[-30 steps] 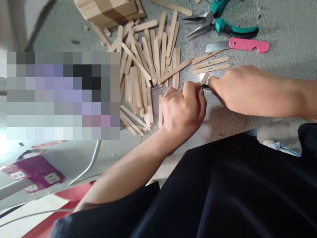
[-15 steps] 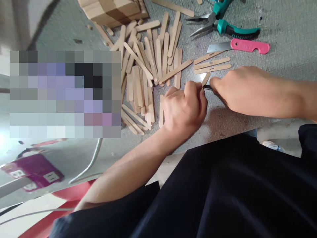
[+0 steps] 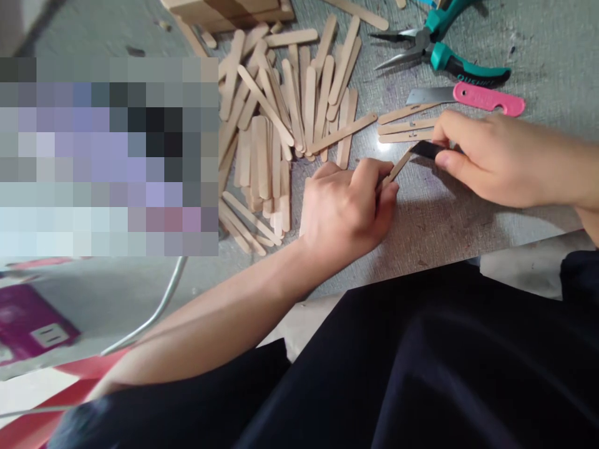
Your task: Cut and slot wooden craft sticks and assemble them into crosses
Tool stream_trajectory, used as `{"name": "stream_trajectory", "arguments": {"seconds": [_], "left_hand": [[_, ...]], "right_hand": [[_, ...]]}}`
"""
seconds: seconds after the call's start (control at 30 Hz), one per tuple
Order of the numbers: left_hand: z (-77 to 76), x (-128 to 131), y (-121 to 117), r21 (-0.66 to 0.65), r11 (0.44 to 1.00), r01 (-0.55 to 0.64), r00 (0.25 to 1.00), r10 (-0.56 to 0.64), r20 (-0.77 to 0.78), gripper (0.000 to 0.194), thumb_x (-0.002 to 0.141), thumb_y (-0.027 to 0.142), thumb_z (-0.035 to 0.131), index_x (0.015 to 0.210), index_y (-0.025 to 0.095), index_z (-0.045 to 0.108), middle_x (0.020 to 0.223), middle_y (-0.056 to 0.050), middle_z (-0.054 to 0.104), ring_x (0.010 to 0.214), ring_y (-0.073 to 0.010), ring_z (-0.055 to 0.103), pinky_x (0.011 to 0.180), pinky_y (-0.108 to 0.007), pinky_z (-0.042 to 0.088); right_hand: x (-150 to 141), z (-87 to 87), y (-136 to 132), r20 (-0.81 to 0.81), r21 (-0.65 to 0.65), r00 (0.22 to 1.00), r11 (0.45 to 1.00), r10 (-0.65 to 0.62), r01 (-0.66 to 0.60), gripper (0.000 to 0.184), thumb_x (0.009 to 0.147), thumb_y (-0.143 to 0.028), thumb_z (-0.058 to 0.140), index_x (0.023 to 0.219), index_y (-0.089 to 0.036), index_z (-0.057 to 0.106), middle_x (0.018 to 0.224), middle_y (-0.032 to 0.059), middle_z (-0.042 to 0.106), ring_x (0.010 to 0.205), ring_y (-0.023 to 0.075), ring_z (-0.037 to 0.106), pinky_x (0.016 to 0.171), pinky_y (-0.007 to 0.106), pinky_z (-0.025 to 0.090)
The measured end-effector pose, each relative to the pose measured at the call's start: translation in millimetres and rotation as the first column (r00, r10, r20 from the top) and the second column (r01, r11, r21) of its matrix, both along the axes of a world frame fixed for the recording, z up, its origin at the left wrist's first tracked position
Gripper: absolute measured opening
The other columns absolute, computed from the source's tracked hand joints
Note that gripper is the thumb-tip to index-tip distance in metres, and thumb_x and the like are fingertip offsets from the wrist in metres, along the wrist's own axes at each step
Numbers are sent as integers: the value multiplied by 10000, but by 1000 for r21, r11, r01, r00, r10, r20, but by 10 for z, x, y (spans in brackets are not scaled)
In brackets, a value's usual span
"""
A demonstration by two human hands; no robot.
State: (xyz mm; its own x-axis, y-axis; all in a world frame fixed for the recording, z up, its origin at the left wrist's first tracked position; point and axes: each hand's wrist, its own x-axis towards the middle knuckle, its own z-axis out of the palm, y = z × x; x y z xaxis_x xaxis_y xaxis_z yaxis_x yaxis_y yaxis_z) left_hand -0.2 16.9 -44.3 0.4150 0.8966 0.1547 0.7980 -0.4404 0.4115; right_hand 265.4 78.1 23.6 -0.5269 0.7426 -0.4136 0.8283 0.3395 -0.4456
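Note:
My left hand (image 3: 349,202) is closed around a wooden craft stick (image 3: 400,163), which sticks out at a slant between the thumb and fingers. My right hand (image 3: 486,159) pinches a short, flat black tool (image 3: 425,150); its exact kind does not show. The tool's far end meets the tip of the held stick, or lies just over it. Beyond the right fingers, craft sticks with small notches (image 3: 405,129) lie side by side, partly covered by that hand. A pink-handled folding knife (image 3: 489,100) lies with its blade out behind the right hand.
Loose craft sticks (image 3: 262,156) form a heap left of my hands. Teal and black long-nose pliers (image 3: 423,42) lie open at the back. A wooden block (image 3: 229,14) stands at the far edge of view. A purple power socket (image 3: 35,324) and a white cable (image 3: 168,299) are at left.
My right hand has drawn back slightly from the left, and more of the black tool and of the held stick shows. The left hand keeps its grip. The view has shifted a little.

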Motion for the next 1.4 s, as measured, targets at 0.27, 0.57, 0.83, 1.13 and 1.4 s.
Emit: {"name": "stream_trajectory", "arguments": {"seconds": [0.27, 0.57, 0.83, 1.13, 1.4], "left_hand": [[59, -44, 15, -81, 996, 44, 996, -38, 78, 343, 1023, 420, 649, 1320, 248, 661, 566, 61, 596, 565, -218, 635, 727, -468, 536], [74, -41, -7, -70, 997, 43, 988, -32, 152, 305, 998, 323, 605, 1270, 235, 708, 637, 31, 640, 562, -213, 596, 750, -489, 499], [58, -31, 4, -33, 999, 21, 996, -18, 90, 296, 1013, 275, 556, 1247, 225, 730, 658, 2, 692, 555, -210, 550, 715, -473, 482], [78, -8, 6, -19, 1000, 14, 999, -13, 39, 361, 1058, 284, 485, 1297, 210, 744, 691, -39, 729, 594, -244, 631, 726, -489, 544], [86, -11, 15, -9, 1000, 30, 997, -29, 71, 386, 1043, 257, 503, 1335, 222, 755, 704, -39, 706, 582, -245, 616, 726, -478, 534]], "right_hand": [[-153, 52, -249, -65, 137, 992, 986, 106, -96, 209, 1086, -258, 473, 1101, -248, 681, 716, -5, 603, 622, 203, 505, 648, 361, 284], [-322, 28, -279, -88, 86, 994, 994, 69, -61, 165, 1007, -184, 519, 979, -247, 669, 709, 3, 610, 641, 205, 517, 671, 358, 305], [-353, 2, -287, -64, 112, 995, 991, 82, -74, 234, 1008, -189, 504, 1087, -224, 721, 700, -5, 590, 626, 191, 478, 660, 350, 269], [-400, 12, -297, -18, 132, 996, 988, 86, -83, 210, 994, -162, 506, 1051, -222, 699, 709, 12, 605, 638, 198, 482, 642, 361, 259], [-413, 13, -297, -15, 113, 996, 990, 91, -88, 199, 1009, -144, 512, 1068, -210, 690, 718, 5, 573, 644, 183, 454, 664, 351, 267]]}}
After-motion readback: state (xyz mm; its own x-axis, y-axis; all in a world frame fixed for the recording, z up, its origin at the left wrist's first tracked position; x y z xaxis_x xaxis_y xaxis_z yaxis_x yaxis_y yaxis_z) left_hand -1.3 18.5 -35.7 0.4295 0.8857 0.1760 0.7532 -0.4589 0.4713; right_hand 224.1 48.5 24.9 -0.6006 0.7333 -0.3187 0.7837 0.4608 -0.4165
